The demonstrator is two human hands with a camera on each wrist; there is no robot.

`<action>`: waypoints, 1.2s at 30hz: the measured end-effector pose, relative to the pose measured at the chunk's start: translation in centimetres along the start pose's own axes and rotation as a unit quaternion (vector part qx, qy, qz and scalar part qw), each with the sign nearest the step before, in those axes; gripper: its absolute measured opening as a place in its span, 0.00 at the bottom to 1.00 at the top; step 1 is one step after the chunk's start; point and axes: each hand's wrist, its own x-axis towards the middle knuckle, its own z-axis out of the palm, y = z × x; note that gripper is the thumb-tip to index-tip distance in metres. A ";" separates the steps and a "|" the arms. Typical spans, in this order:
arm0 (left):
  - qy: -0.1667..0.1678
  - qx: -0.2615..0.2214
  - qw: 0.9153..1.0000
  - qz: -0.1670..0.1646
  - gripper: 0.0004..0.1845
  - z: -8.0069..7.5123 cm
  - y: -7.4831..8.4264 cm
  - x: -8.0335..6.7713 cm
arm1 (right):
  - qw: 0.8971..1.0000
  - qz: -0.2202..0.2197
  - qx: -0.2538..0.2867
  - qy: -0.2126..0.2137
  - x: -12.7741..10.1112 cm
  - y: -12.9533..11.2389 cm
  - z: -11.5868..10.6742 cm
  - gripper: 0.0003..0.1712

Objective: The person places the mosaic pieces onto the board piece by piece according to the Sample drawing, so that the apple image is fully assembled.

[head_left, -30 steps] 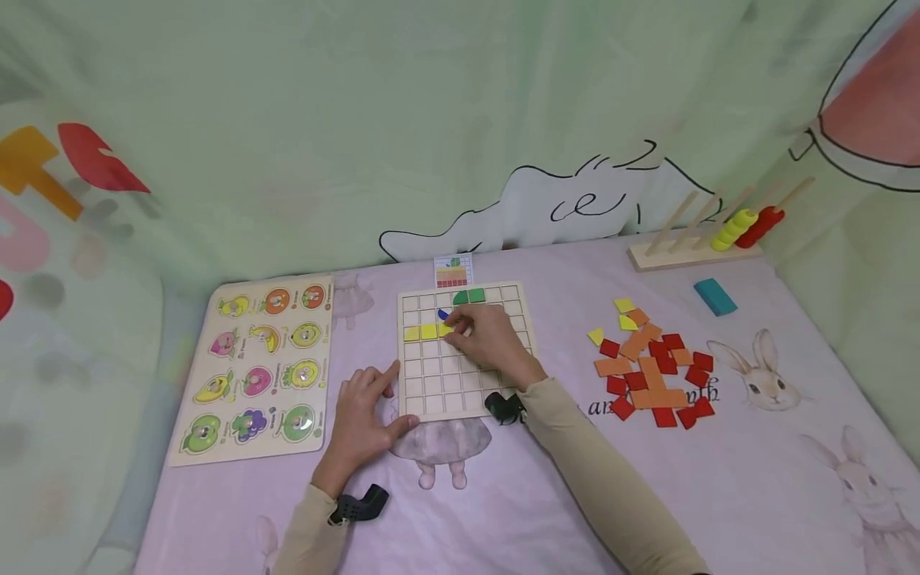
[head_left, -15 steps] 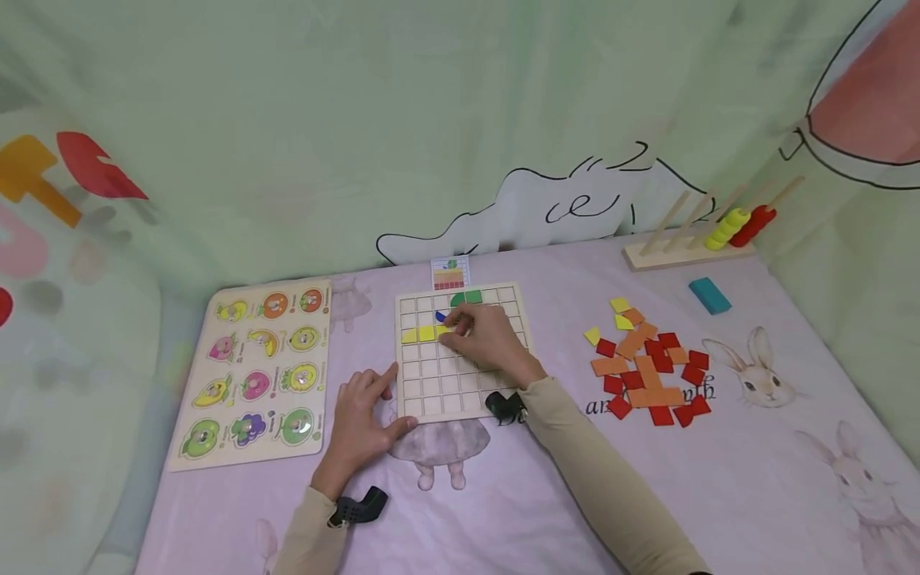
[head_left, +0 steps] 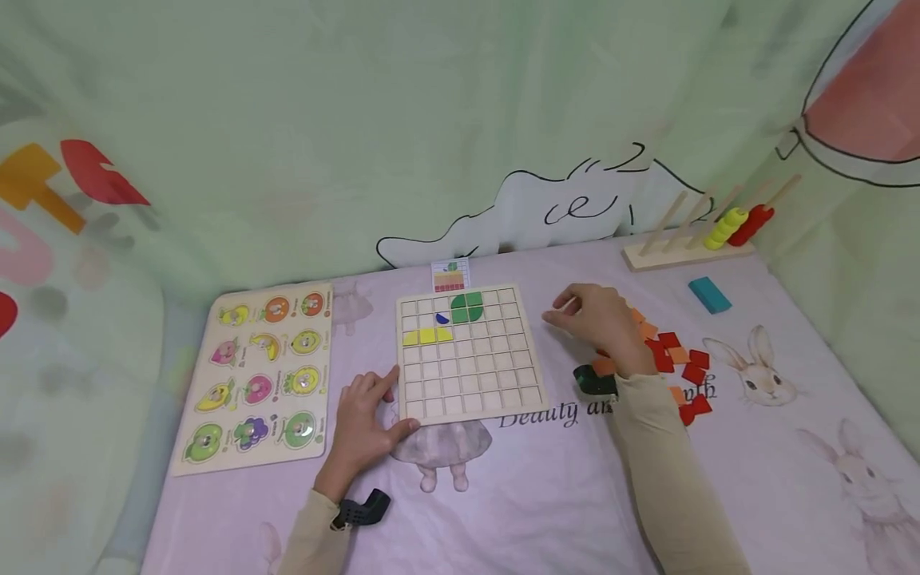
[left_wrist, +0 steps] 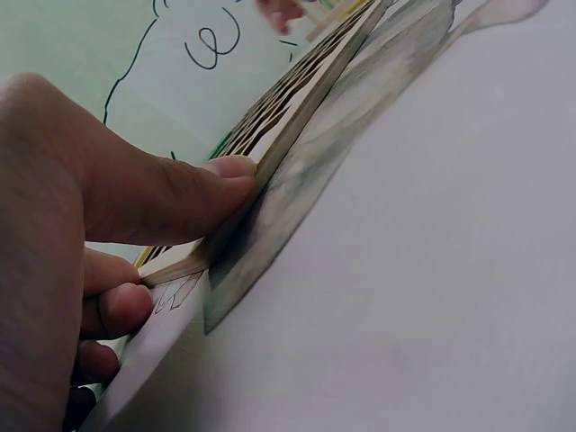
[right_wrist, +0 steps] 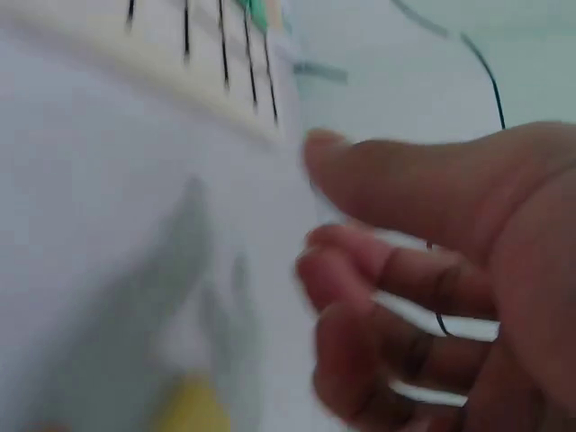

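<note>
Fingers of the right hand (head_left: 600,323) loosely bent, released, right of the board (head_left: 474,375), beside loose tiles (head_left: 695,374). Left hand (head_left: 359,423): unclenched, thumb and forefinger spread, touching the board's near-left corner. Green tiles (head_left: 474,313) on its far part.

We take this for a children's play corner, though whether in a home or a nursery we cannot tell. Around the grid board (head_left: 496,369) we see toys: a fruit puzzle (head_left: 231,412) to its left, coloured tiles (head_left: 695,374) to its right and, farther back on its right, a beaded peg stacker (head_left: 683,251). Under it lies a rabbit-printed cloth (head_left: 460,527); behind it hangs pale green cartoon-printed fabric (head_left: 287,160).
</note>
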 end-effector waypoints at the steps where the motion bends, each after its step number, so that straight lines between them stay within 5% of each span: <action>1: 0.001 0.001 1.000 0.000 0.47 -0.1 0.0 -0.1 | 0.999 0.021 -0.024 -0.012 -0.4 0.6 -0.5 0.23; 7: 0.004 0.003 1.000 -0.003 0.47 -0.4 0.1 -0.4 | 0.988 0.102 -0.101 -0.063 -1.4 2.4 -1.7 0.30; 15: 0.008 0.000 1.000 -0.012 0.47 -0.4 0.1 -0.6 | 0.987 0.125 -0.077 -0.069 -0.8 2.8 -1.3 0.27; 29: -0.001 -0.010 1.000 -0.006 0.47 -0.3 0.2 -0.2 | 0.995 0.084 -0.041 -0.045 -0.9 2.2 0.0 0.18; 36: -0.009 -0.008 1.000 -0.008 0.47 -0.2 0.2 0.1 | 0.999 0.041 -0.017 -0.031 -0.6 2.0 0.2 0.23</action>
